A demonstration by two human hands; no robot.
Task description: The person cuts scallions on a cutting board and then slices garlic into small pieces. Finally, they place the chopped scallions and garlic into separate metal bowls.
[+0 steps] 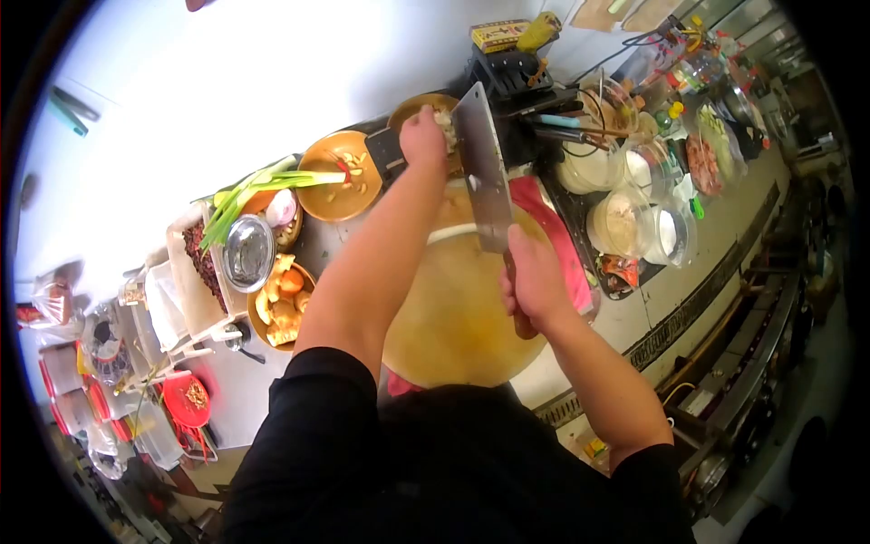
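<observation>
- Checked on the counter (237,406), set against a white wall (227,82): dishes and containers crowded to both sides of a round chopping board (449,313).
- Noted on the board: yellowish staining across the surface, with a pale strip (451,233) near the far edge. Found beneath and beside it: red cloth (555,227).
- Right hand (533,279): closed firmly around the handle of a cleaver (485,172). Held over the far right part of the board, with the broad blade pointing away from the body and a small pale bit stuck to it.
- Left hand (423,140): reached out to a bowl (413,107) of whitish pieces beyond the board, with fingers bent down at the contents. Cannot tell how far closed or whether gripping any pieces.
- Recorded to the left: a wooden bowl (332,201) with small pale pieces and red bits, green stalks (263,186) laid across its rim, a purplish onion (282,208), a clear bowl (248,253), and a bowl of orange-yellow pieces (284,304).
- Recorded farther left: a tray of dark red pieces (201,263) and a red plate (187,399).
- Recorded to the right: a black knife block (512,72) topped by a yellow box (499,35), plus plastic tubs (620,222) of pale and tan contents.
</observation>
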